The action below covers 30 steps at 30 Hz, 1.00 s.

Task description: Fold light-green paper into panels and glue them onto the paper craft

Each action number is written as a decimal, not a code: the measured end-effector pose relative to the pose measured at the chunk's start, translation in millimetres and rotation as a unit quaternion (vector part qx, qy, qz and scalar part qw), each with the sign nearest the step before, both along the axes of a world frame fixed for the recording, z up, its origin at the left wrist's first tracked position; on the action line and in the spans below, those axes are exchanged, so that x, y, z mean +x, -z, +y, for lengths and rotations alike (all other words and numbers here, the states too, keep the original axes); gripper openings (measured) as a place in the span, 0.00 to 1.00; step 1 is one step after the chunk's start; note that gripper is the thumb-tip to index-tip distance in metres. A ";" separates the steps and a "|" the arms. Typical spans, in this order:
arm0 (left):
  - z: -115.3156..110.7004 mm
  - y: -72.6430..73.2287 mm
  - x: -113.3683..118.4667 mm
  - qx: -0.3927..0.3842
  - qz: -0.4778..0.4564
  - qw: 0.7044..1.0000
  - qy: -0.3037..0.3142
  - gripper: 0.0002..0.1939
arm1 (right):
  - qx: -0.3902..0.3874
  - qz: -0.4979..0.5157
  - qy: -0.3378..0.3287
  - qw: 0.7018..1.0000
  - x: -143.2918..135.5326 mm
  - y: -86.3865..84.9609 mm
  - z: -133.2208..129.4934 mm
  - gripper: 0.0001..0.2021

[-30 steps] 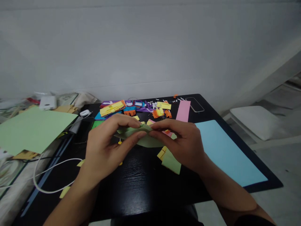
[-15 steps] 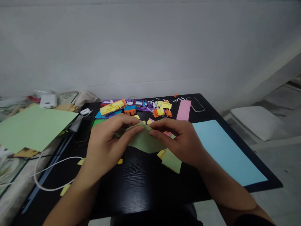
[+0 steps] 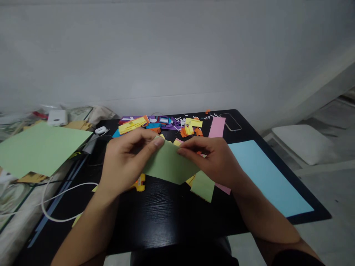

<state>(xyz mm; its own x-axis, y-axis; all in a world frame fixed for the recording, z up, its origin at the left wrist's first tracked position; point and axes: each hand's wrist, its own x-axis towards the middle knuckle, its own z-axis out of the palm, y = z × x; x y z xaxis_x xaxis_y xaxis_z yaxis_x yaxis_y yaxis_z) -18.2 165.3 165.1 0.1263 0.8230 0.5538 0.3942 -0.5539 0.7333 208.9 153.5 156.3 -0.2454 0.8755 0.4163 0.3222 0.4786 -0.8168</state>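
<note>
Between my two hands, a piece of light green paper (image 3: pixel 172 164) is held up above the black table (image 3: pixel 158 221). My left hand (image 3: pixel 129 157) pinches its upper left edge between thumb and fingers. At the upper right edge, my right hand (image 3: pixel 212 157) has the paper pinched the same way. Below my right hand lies a smaller green paper piece (image 3: pixel 203 186), with yellow and pink paper partly under and beside it. A yellow object (image 3: pixel 141 183) shows in part beside my left hand; I cannot make out what it is.
Yellow strips (image 3: pixel 133 125) and small colourful scraps (image 3: pixel 188 129) lie at the back. A pink strip (image 3: pixel 216 127) and a phone-shaped frame (image 3: pixel 231 123) are at back right. Blue paper (image 3: pixel 266 175) covers the right side. At left are a large green sheet (image 3: pixel 41 146) and a white cable (image 3: pixel 46 207).
The green paper has been turned so more of its face shows, and my left hand has shifted slightly left and up. The yellow object beside my left hand is more exposed.
</note>
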 end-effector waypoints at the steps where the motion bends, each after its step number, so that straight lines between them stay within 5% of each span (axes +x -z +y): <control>1: 2.9 0.9 -2.4 -0.001 -0.015 1.000 -0.014 0.05 | -0.008 -0.005 -0.002 1.000 3.4 -1.0 2.5 0.04; 12: 25.1 0.5 -19.1 0.005 -0.115 0.990 -0.078 0.07 | -0.034 -0.059 -0.011 0.998 29.9 -7.7 13.9 0.10; 18: 28.2 -1.2 -20.3 0.028 -0.147 0.987 -0.052 0.03 | 0.039 -0.042 0.087 0.995 27.2 -2.2 15.3 0.11; 25: 23.5 -1.2 -16.3 0.014 -0.152 0.985 -0.078 0.05 | 0.079 0.023 0.066 0.994 20.6 1.4 15.2 0.04; 30: 15.7 1.4 -5.5 -0.028 -0.100 0.993 -0.049 0.08 | 0.167 -0.046 0.056 0.983 10.4 2.3 10.5 0.10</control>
<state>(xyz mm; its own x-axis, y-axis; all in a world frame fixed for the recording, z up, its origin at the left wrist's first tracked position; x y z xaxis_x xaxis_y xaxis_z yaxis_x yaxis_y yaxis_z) -23.7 181.1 163.7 -0.0644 0.8559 0.5131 0.2875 -0.4765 0.8309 219.4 164.0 153.9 -0.2046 0.7176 0.6658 0.4538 0.6722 -0.5850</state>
